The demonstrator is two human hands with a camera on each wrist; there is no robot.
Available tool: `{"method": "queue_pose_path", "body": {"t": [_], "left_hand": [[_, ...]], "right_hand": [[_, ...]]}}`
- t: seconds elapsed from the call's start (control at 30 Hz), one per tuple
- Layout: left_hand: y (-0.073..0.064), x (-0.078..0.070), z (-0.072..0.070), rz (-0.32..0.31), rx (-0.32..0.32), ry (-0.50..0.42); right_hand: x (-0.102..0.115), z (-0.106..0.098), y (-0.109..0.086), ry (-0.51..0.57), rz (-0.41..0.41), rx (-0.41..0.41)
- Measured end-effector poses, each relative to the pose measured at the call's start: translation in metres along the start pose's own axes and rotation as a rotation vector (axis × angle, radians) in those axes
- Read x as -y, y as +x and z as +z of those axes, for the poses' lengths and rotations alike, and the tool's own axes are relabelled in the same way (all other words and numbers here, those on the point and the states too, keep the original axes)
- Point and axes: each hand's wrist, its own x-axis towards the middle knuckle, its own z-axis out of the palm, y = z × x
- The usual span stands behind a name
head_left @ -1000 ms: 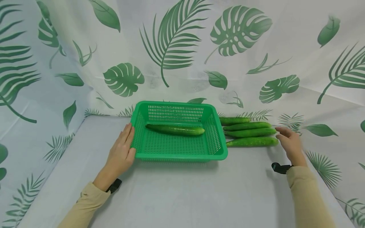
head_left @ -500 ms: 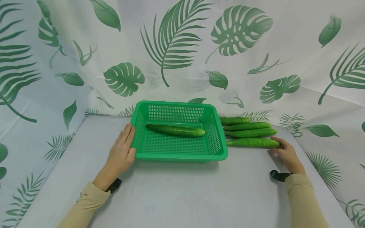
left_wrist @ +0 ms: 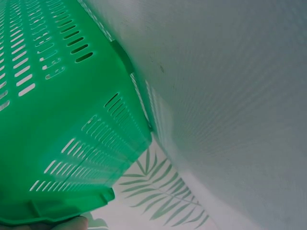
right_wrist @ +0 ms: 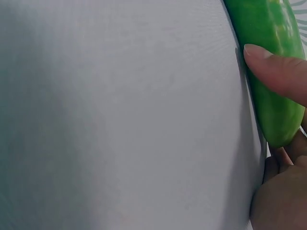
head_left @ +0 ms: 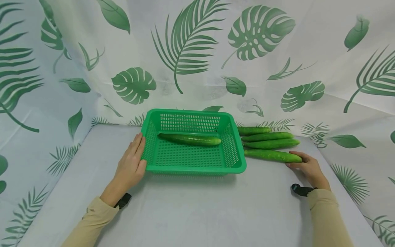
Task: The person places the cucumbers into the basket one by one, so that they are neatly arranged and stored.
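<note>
We see one cucumber inside the basket and four outside it. The inner cucumber (head_left: 189,140) lies lengthwise on the floor of the basket (head_left: 194,169), towards its far wall, with ample bare floor in front. Right of the basket, on the table (head_left: 197,209), we count the other four in a rough row: the rearmost cucumber (head_left: 254,130), whose left end the basket's rim hides, then the second cucumber (head_left: 268,137) and the third cucumber (head_left: 271,143), side by side, and nearest us the held cucumber (head_left: 271,155).

The right hand (head_left: 309,169) grips the held cucumber at the end farther from the basket; in the right wrist view we note the thumb on its near side and fingers about the tip. We cannot tell whether this end is raised off the table. The left hand (head_left: 131,164) grips nothing that we can make out: its fingers lie straight along the basket's left side, touching it.

From this count we judge the work to be at an early stage: one cucumber in the basket, one in hand beside it, three untouched to its right.
</note>
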Motion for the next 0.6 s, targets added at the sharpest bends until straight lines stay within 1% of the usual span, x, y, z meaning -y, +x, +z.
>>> {"method": "queue_pose_path", "body": {"t": [0.17,0.3,0.43,0.5,0.6], "left_hand": [[0.001,-0.001,0.000,0.000,-0.005,-0.006],[0.001,-0.001,-0.001,-0.003,-0.002,-0.008],[0.001,-0.001,-0.002,-0.007,-0.007,-0.011],[0.001,-0.001,-0.002,-0.006,-0.012,-0.012],[0.001,-0.001,-0.002,-0.004,-0.012,-0.011]], "right_hand": [[0.001,-0.003,0.001,0.015,0.020,-0.008],[0.005,-0.007,-0.002,0.041,0.010,-0.008],[0.009,-0.013,-0.007,0.075,-0.008,0.032],[0.011,-0.017,-0.009,0.065,-0.015,0.047],[0.014,-0.023,-0.013,0.078,-0.026,0.076]]}}
